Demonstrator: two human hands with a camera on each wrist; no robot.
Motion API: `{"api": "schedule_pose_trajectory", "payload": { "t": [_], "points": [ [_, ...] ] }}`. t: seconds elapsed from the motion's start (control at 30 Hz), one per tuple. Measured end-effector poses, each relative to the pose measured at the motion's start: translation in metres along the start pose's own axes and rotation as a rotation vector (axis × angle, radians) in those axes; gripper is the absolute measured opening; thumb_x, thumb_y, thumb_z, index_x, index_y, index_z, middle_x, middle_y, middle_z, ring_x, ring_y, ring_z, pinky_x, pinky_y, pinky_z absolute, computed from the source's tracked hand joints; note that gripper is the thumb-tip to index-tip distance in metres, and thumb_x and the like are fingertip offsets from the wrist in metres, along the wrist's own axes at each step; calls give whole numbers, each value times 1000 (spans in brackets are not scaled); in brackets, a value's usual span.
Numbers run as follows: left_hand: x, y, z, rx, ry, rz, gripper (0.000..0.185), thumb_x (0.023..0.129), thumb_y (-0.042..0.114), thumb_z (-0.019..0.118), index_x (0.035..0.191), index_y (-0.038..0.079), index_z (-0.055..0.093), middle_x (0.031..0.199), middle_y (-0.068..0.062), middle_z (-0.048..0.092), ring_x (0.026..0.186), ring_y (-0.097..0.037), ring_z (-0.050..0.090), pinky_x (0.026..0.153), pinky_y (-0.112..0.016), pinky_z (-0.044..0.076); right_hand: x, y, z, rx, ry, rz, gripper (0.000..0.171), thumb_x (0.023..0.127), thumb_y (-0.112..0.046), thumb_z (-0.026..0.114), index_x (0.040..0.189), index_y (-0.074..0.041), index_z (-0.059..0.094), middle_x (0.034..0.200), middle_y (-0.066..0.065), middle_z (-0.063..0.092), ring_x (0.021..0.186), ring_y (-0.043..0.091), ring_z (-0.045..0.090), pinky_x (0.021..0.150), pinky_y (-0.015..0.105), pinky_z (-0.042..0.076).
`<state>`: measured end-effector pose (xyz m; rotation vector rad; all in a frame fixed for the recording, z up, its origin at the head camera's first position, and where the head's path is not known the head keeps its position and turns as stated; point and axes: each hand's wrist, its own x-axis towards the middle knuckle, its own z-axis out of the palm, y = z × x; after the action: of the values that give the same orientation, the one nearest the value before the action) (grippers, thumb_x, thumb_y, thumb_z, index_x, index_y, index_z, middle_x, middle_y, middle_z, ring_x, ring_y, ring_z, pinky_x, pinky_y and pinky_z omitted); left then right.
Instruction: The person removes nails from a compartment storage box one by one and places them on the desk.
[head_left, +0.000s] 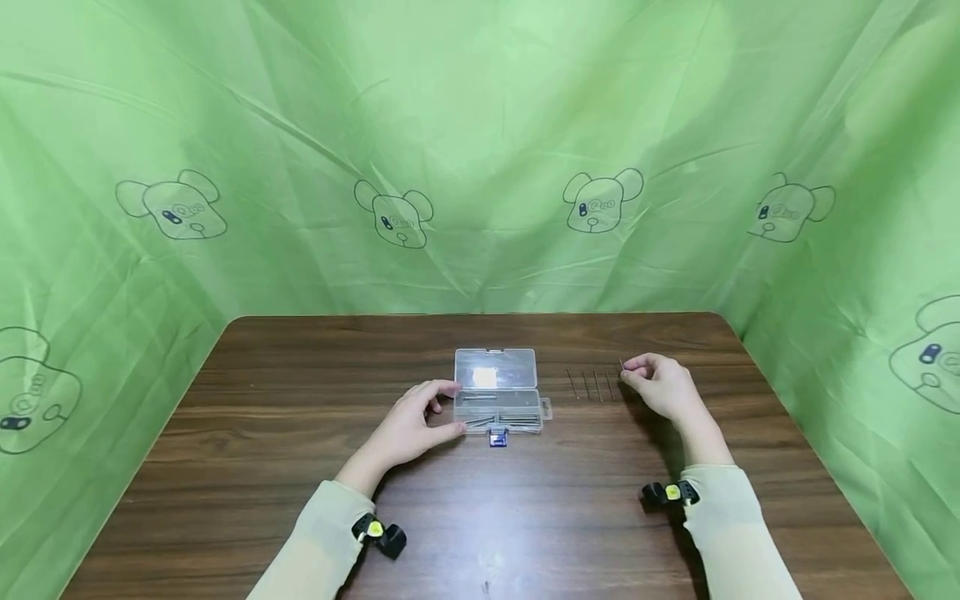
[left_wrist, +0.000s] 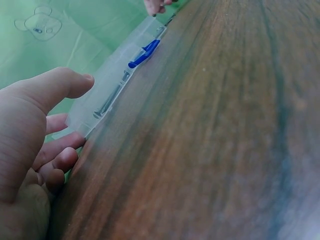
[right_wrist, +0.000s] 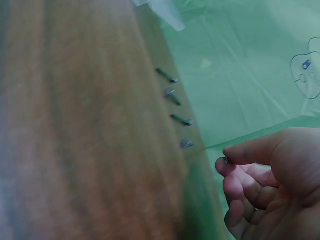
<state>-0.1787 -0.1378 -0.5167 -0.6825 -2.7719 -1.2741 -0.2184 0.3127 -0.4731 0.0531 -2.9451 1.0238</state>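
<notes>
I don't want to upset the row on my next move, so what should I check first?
1. Clear plastic box has its lid open: ok.
2. Screws remain inside the box: ok.
3. Left grip firm on the box: cannot tell; it is at the left end.
4. Right grip pinching a screw: ok.
5. Four screws on the table lying apart: ok.
6. Pinched screw's tip touching the table: cannot tell.

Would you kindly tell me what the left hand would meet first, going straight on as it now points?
The left hand would most likely meet the clear plastic box first; whether they already touch is unclear.
</notes>
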Motion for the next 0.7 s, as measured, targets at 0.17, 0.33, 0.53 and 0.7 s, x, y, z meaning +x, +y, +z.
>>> {"api": "schedule_pose_trajectory", "payload": {
  "t": [0.17, 0.33, 0.53, 0.7],
  "points": [
    [-1, 2, -2, -5, -6, 1, 64, 91, 34, 91, 147, 16, 66, 131, 3, 70, 101, -14, 60, 91, -38, 49, -2, 6, 6, -13, -26, 32, 25, 104, -24, 73, 116, -3, 77, 94, 3, 78, 89, 18, 67, 87, 42, 49],
    [-1, 2, -2, -4, -7, 0, 64, 91, 33, 91, 147, 16, 66, 130, 2, 70, 101, -15, 60, 90, -37, 49, -3, 7, 10, -28, -25, 57, 22, 101, -26, 75, 108, -5, 78, 88, 1, 75, 83, 16, 65, 83, 40, 49],
    [0, 1, -2, 2, 1, 7, 63, 90, 33, 91, 146, 17, 67, 129, 3, 70, 101, -15, 61, 91, -38, 49, -3, 7, 10, -48, -42, 75, 22, 99, -28, 77, 103, -7, 76, 87, 0, 73, 81, 16, 64, 82, 39, 49],
    [0, -1, -1, 6, 5, 12, 63, 90, 34, 91, 146, 18, 67, 129, 5, 70, 101, -14, 61, 90, -38, 49, -3, 8, 11, -50, -55, 83, 24, 98, -30, 77, 101, -7, 76, 91, 3, 75, 84, 17, 67, 83, 41, 51]
  ]
}}
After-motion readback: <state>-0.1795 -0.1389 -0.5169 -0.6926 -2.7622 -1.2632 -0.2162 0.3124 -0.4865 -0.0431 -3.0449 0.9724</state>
